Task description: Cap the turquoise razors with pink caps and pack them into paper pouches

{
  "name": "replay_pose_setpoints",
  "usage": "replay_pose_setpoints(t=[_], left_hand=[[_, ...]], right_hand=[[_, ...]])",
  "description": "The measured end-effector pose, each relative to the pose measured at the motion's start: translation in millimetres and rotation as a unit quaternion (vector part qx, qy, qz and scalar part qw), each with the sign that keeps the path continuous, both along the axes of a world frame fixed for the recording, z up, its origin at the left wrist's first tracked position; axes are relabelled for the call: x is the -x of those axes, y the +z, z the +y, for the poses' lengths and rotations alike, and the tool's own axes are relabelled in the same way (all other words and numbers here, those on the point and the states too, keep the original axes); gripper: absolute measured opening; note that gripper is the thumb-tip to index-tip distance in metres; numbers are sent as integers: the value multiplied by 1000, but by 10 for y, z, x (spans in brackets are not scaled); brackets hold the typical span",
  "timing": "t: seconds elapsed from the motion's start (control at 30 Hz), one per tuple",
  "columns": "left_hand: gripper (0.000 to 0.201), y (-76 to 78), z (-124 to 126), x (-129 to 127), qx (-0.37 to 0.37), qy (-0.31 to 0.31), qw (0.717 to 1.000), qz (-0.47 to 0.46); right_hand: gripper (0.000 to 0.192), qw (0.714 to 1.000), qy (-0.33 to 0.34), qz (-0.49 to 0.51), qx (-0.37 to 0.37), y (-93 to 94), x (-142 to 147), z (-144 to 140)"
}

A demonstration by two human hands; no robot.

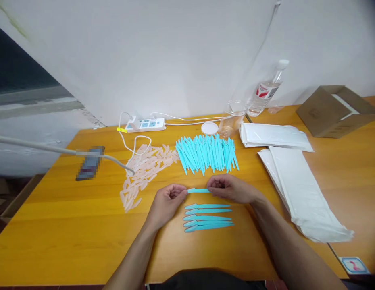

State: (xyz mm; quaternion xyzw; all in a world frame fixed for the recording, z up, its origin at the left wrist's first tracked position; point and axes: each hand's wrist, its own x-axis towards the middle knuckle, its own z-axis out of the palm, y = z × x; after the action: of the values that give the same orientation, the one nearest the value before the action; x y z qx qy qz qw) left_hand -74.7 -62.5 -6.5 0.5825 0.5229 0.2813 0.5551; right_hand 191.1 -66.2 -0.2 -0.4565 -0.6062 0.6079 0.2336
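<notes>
Head view: what are you seeing?

"The left hand [167, 202] and right hand [233, 189] are pinching 1 blue stick [198, 190] between them, at opposite ends, over the table [84, 241]."

"And around it?"

"A row [207, 218] of perhaps 5 more is lying on the near side; the lowest are overlapping, so I'm not counting surely. Beyond, a blue pile [208, 153] is sitting beside pink pieces [148, 164]."

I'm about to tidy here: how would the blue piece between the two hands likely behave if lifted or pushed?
The blue piece would probably stay stiff, as it runs straight between the left hand and the right hand. Being so slim, it is likely light. It may slide more readily than roll, judging by its stepped outline.
</notes>
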Motion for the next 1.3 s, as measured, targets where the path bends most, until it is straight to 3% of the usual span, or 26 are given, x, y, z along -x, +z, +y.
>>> replay_pose_setpoints(t=[0.07, 0.2, 0.37, 0.47, 0.53, 0.6, 0.7, 0.8, 0.97, 1.07, 1.2, 1.3], left_hand=[[21, 31, -32, 6, -63, -60, 994, 61], [18, 91, -82, 48, -214, -153, 951, 162], [21, 81, -119, 60, -277, -165, 930, 180], [31, 53, -144, 6, -316, -201, 910, 177], [36, 41, -163, -43, -343, -233, 892, 178], [39, 36, -189, -87, -359, -256, 877, 190], [43, 19, -253, -127, -361, -303, 853, 225], [42, -29, -341, -130, -367, -339, 832, 241], [42, -80, -457, -77, -380, -342, 826, 238], [44, -34, -457, -12, -376, -325, 837, 230], [44, 71, -330, 194, -373, -221, 872, 227], [39, 131, -177, 514, -350, -131, 895, 245]], right_hand=[[29, 998, 13, -50, -32, -4, 25, -23], [21, 985, 11, -128, -116, 14, 70, -72], [25, 974, -11, -176, -144, 89, -5, -78], [33, 948, -122, -254, -147, 91, -118, -24], [33, 902, -238, -317, -168, 53, -190, 28], [32, 856, -314, -366, -186, -7, -244, 81], [33, 819, -356, -406, -192, -94, -285, 154], [37, 810, -367, -419, -182, -146, -289, 221], [40, 799, -396, -430, -140, -200, -293, 332], [42, 788, -413, -439, -123, -214, -334, 386], [36, 813, -412, -403, -80, -204, -415, 423], [34, 829, -423, -363, -51, -203, -470, 408]])
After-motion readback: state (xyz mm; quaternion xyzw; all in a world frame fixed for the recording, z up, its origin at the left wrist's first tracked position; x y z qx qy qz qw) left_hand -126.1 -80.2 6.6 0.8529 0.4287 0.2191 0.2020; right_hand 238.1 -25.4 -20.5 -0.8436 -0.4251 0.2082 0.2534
